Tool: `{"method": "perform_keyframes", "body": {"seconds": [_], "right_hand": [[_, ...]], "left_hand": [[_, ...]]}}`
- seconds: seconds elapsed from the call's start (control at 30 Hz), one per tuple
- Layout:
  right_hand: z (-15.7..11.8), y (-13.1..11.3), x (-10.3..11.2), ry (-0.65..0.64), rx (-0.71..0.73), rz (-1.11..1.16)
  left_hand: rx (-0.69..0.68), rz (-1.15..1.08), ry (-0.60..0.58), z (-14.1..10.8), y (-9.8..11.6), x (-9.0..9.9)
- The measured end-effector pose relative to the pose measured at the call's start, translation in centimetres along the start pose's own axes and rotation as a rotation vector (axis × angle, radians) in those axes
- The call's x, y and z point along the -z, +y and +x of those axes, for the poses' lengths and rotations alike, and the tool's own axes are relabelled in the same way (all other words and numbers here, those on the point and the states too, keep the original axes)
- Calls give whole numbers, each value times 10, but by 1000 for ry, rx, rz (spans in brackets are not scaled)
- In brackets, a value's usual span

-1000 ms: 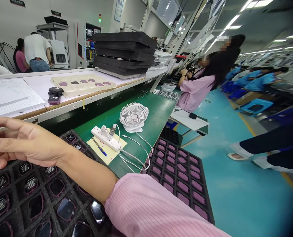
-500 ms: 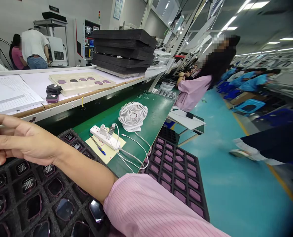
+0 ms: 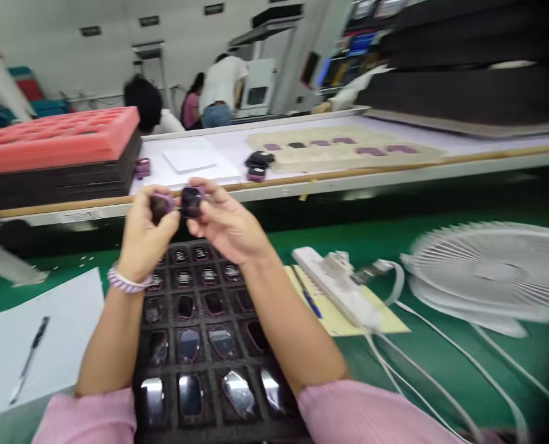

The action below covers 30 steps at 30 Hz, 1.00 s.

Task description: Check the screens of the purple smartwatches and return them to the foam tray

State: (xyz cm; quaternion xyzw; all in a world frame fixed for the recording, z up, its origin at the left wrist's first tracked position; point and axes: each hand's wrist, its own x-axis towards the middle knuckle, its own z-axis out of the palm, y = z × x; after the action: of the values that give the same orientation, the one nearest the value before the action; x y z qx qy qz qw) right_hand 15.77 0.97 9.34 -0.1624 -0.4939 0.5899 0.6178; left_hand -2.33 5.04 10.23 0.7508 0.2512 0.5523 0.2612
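Observation:
Up in front of me, above the tray, both hands are close together. My left hand [image 3: 141, 237] grips a dark piece with a purple edge [image 3: 160, 208], partly hidden by the fingers. Between the fingers of my right hand [image 3: 232, 227] is a purple-framed smartwatch case [image 3: 192, 202], its dark glossy face showing. The two pieces are side by side; whether they touch, I cannot tell. Below lies a black foam tray [image 3: 206, 367] with rows of similar dark-faced cases, several bearing white print. My forearms cover part of it.
Right of the tray are a white power strip [image 3: 332, 287] with cables, a blue pen [image 3: 308, 295] on yellow paper and a blurred white fan [image 3: 491, 271]. White paper [image 3: 6, 345] lies left. A shelf [image 3: 348, 179] crosses behind, holding pink foam [image 3: 57, 139] and black stacks.
My view has swung left, away from the aisle. My right hand, at the left edge before, is now near the middle, and my left hand with its piece has come into view.

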Motion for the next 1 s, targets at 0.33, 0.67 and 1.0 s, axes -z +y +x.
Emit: {"method": "perform_keyframes", "body": {"seconds": [0.33, 0.67, 1.0], "right_hand": [[1, 3, -4, 75, -28, -29], [2, -2, 0, 104, -1, -51], [1, -4, 1, 141, -29, -100]], "left_hand": [[196, -308, 18, -1, 12, -7], [296, -378, -13, 0, 13, -5], [321, -416, -21, 1, 9, -5]]}}
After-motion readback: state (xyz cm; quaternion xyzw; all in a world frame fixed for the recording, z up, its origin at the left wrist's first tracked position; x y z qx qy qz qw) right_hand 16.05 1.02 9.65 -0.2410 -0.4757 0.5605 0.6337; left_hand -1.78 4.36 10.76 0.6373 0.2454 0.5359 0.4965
